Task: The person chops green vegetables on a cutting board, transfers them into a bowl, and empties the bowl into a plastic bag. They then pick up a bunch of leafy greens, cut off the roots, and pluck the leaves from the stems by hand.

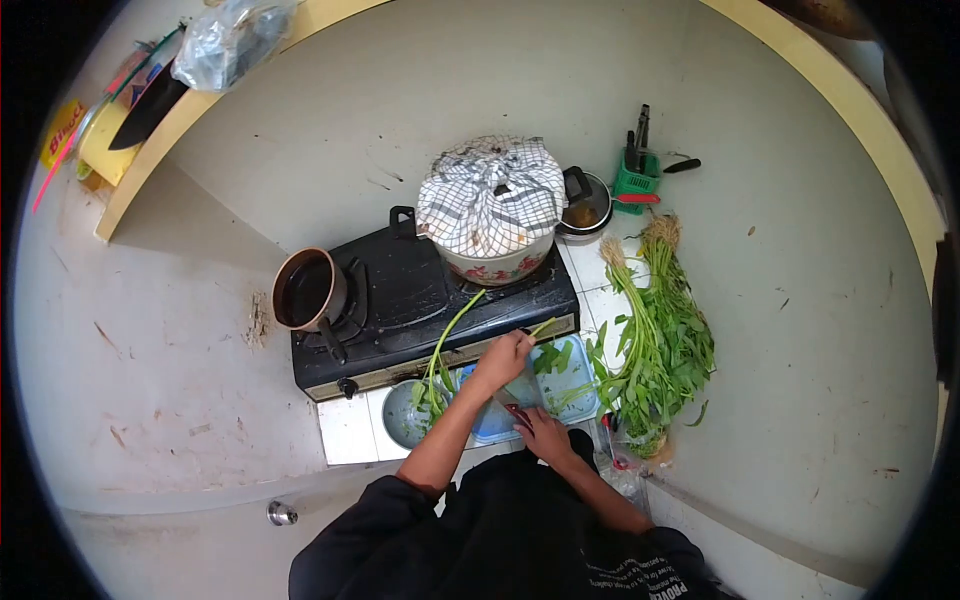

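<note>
My left hand [507, 355] is closed around a green stem [543, 326], whose cut end pokes out past the fingers. Below it, my right hand [545, 435] grips a knife [517, 412] by its dark red handle, with the blade angled up toward the left wrist. Both hands are over a blue tray [588, 395] with some torn leaves [553, 356] in it. Left of the tray, a grey bowl [398, 425] has leafy pieces and a long stem [452, 325] leaning out of it. A big bundle of water spinach [665, 340], roots still on, lies to the right.
Behind the tray stands a black gas stove [385, 265] with a saucepan [305, 290] of dark liquid and a large cloth-covered pot [497, 262]. A lidded pan [588, 208] and a green utensil basket [636, 182] are at the back right. A shelf [150, 165] curves overhead.
</note>
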The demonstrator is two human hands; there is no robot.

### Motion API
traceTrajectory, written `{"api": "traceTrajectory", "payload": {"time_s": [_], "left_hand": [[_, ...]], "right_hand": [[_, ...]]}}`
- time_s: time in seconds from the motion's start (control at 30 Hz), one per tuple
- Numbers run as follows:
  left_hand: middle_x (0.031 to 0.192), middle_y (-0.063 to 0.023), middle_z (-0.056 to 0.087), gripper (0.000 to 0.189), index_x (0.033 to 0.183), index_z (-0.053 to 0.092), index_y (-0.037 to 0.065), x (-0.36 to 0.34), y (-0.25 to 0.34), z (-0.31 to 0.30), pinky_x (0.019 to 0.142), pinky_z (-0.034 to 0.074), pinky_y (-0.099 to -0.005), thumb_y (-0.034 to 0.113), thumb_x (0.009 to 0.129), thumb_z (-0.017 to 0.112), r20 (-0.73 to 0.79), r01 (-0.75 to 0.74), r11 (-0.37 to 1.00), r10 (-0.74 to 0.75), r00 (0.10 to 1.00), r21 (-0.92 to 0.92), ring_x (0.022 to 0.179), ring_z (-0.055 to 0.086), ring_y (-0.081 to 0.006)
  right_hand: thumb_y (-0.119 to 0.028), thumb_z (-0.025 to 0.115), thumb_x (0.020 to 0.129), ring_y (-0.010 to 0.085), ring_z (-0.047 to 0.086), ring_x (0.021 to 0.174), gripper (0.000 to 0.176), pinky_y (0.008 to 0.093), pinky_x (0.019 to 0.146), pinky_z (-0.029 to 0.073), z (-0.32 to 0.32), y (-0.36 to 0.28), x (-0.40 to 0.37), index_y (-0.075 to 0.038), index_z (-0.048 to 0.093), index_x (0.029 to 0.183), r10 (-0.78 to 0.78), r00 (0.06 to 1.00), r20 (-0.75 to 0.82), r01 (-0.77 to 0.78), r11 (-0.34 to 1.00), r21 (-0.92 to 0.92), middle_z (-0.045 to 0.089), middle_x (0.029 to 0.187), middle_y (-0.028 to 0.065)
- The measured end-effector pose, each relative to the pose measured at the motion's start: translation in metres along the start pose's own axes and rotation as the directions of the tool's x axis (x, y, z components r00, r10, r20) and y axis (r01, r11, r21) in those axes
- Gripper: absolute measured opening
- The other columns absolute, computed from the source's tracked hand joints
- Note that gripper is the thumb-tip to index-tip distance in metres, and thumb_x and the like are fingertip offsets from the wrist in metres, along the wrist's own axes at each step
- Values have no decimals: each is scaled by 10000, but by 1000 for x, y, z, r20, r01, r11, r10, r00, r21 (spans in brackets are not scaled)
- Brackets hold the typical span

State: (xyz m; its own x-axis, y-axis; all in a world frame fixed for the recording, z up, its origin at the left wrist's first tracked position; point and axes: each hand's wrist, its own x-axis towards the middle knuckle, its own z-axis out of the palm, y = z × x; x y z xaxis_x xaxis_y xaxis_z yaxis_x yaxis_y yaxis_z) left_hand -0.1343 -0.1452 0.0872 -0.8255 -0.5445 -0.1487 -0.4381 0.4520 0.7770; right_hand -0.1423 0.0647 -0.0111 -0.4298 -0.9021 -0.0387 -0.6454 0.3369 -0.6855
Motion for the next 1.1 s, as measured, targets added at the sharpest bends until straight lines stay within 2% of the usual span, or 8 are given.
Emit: {"api": "traceTrajectory", "payload": {"time_s": [0.1,0.17,0.47,0.67,0.77,0.9,1.0,1.1], "left_hand": [[924,-135,690,272,1044,632,13,-5,-9,-22,726,516,-332,249,1010,502,-10,17,939,-22,1000,-342,826,680,-239],[890,-70,673,253,1048,594,15,-11,-6,-41,705,505,-252,223,1044,449,11,57,773,-64,998,-632,820,661,-122],[1015,-131,698,253,1097,549,16,-36,30,-80,792,527,-268,253,1036,487,-281,-105,608,-203,938,-787,902,674,-161],[988,-161,702,232,1058,538,14,-39,24,-72,738,557,-276,242,1022,520,-333,-138,518,-305,892,-844,869,696,-187],[1009,-163,698,234,1055,532,24,-38,23,-69,730,568,-280,255,1019,525,-350,-136,536,-321,880,-833,879,699,-196],[998,-165,700,253,1068,522,19,-35,26,-64,717,576,-287,264,1008,549,-334,-120,518,-342,878,-847,864,702,-200],[992,-164,701,246,1069,521,20,-32,30,-60,715,578,-290,257,1008,549,-319,-111,505,-347,882,-856,859,703,-201],[993,-164,701,241,1071,521,20,-28,30,-56,712,579,-293,251,1008,548,-312,-115,486,-345,885,-866,859,704,-202]], "right_hand": [[-272,657,884,392,623,888,324,489,745,499,2,-8,10,-75,565,1124,-4,1000,9,4,1000,-30,580,1023,161],[-250,667,871,370,608,909,319,479,774,479,7,-8,15,-83,571,1125,-34,999,-4,34,994,-101,561,1029,144],[-261,694,839,299,535,1038,360,467,863,417,13,-5,17,-93,582,1137,-126,989,-83,97,952,-291,547,1094,97],[-195,641,900,338,553,975,287,430,852,418,-13,-23,27,-31,597,1131,-68,946,-316,86,995,45,552,1052,146],[-151,541,965,338,557,1018,249,419,899,428,-26,-22,42,4,573,1157,83,922,-377,81,914,398,570,1070,164],[-163,410,1043,230,570,1009,284,340,906,427,-72,-53,63,21,591,1163,133,888,-441,149,823,548,599,1076,134],[-206,450,1048,153,576,976,295,284,904,431,-85,-59,71,17,609,1159,145,960,-240,80,680,729,629,1042,75],[-200,542,1015,88,576,863,250,245,810,454,-83,-54,77,10,639,1110,202,975,-96,-76,701,709,644,935,20]]}}
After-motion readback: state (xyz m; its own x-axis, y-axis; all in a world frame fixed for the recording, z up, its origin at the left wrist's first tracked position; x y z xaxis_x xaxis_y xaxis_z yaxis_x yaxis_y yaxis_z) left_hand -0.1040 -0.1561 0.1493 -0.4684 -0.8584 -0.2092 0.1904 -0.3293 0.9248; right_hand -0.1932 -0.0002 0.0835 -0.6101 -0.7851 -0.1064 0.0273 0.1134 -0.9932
